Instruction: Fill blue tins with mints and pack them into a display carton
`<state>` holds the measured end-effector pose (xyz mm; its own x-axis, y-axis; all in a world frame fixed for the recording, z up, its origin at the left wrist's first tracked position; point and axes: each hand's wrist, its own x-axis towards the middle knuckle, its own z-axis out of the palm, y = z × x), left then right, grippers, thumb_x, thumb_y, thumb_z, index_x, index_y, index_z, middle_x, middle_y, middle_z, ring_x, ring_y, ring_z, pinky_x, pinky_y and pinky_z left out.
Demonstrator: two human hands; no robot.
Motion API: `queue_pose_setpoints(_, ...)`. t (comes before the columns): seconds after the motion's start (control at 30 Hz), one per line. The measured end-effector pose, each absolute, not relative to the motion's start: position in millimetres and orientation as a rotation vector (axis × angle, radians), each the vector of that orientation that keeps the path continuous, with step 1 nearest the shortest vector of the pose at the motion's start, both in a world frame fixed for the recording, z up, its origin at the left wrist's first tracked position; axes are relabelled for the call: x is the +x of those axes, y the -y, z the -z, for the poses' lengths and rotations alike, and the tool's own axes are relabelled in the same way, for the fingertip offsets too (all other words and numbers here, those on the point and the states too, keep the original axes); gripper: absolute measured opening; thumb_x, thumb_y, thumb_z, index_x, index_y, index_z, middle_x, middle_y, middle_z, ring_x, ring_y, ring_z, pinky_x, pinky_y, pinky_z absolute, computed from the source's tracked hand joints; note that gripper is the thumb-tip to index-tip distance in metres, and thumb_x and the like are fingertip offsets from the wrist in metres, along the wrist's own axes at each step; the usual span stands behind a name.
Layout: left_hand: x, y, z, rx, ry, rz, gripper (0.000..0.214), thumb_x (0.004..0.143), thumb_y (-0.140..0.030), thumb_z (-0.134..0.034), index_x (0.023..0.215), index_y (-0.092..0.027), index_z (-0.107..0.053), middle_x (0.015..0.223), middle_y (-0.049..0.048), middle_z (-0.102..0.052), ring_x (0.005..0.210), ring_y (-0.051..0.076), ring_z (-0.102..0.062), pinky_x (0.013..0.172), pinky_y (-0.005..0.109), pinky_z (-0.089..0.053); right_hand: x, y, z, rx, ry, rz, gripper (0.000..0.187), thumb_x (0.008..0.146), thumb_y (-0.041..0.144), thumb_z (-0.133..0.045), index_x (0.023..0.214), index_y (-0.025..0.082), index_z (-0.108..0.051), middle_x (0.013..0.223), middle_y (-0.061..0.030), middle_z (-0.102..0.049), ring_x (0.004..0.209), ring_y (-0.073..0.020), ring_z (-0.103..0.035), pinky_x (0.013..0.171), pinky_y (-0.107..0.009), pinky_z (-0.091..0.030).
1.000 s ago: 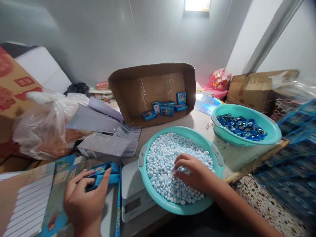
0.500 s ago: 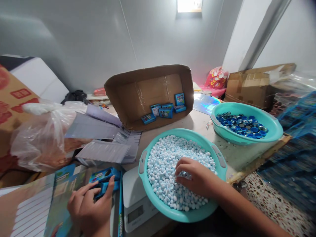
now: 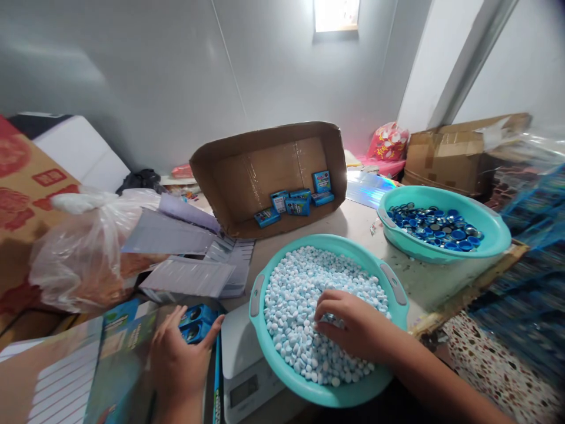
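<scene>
We have the white and pale blue tablets [image 3: 291,294] heaped in a turquoise handled bowl [image 3: 344,399], directly under our right hand [image 3: 320,315]. To handle them well, we should probably keep the fingertips shallow and light, so none spill over the rim. That hand is half curled, thumb below bent fingers, its tips among the tablets (whether any are pinched, we cannot tell). Our left hand [image 3: 183,359] spreads wide around small blue cartons [image 3: 196,330], thumb on their right side; its grip is unclear. Between our hands sits a digital scale [image 3: 238,347]; beyond them, an open cardboard box [image 3: 233,182].
</scene>
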<state>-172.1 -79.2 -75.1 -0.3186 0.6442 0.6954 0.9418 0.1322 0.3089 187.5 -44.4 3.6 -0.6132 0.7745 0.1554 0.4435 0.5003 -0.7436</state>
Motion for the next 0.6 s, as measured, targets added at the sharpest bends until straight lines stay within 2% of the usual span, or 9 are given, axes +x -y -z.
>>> queue_pose_setpoints(0.17, -168.0, 76.8, 76.5, -1.562, 1.942, 0.915, 0.063, 0.087, -0.062, -0.056, 0.126, -0.013, -0.062, 0.135, 0.0209, -0.060, 0.130, 0.038, -0.051, 0.113, 0.050, -0.036, 186.2, 43.7, -1.9, -0.990, 2.279, -0.903, 0.006, 0.092, 0.021, -0.063, 0.091, 0.021, -0.070, 0.096, -0.0031, -0.067, 0.090, -0.0177, -0.061, 0.082, -0.033, -0.048)
queue_pose_setpoints(0.3, -167.1, 77.4, 75.1, -1.554, 1.951, 0.928, 0.062, 0.087, -0.061, -0.056, 0.122, -0.012, -0.065, 0.134, 0.0211, -0.061, 0.123, 0.038, -0.057, 0.110, 0.052, -0.039, 185.1, 45.0, -3.6, -0.990, 2.262, -0.891, 0.007, 0.091, 0.021, -0.064, 0.088, 0.020, -0.070, 0.093, -0.0032, -0.067, 0.088, -0.0174, -0.062, 0.081, -0.032, -0.048)
queue_pose_setpoints(0.43, -163.4, 83.5, 68.1, -1.462, 2.078, 0.989, 0.061, 0.084, -0.060, -0.060, 0.125, -0.015, -0.064, 0.136, 0.0169, -0.060, 0.122, 0.038, -0.059, 0.108, 0.051, -0.043, 182.2, 45.2, -4.9, -0.969, 2.240, -0.860, 0.007, 0.091, 0.018, -0.064, 0.088, 0.019, -0.070, 0.094, -0.0037, -0.067, 0.088, -0.0166, -0.062, 0.080, -0.031, -0.049)
queue_pose_setpoints(0.6, -163.9, 86.4, 66.2, -1.412, 2.137, 1.191, 0.063, 0.085, -0.053, -0.063, 0.136, -0.016, -0.057, 0.146, 0.0166, -0.052, 0.135, 0.037, -0.048, 0.117, 0.050, -0.034, 174.0, 47.3, -2.9, -0.952, 2.246, -0.677, 0.006, 0.089, 0.016, -0.064, 0.085, 0.019, -0.068, 0.091, -0.0036, -0.068, 0.085, -0.0171, -0.063, 0.079, -0.033, -0.048)
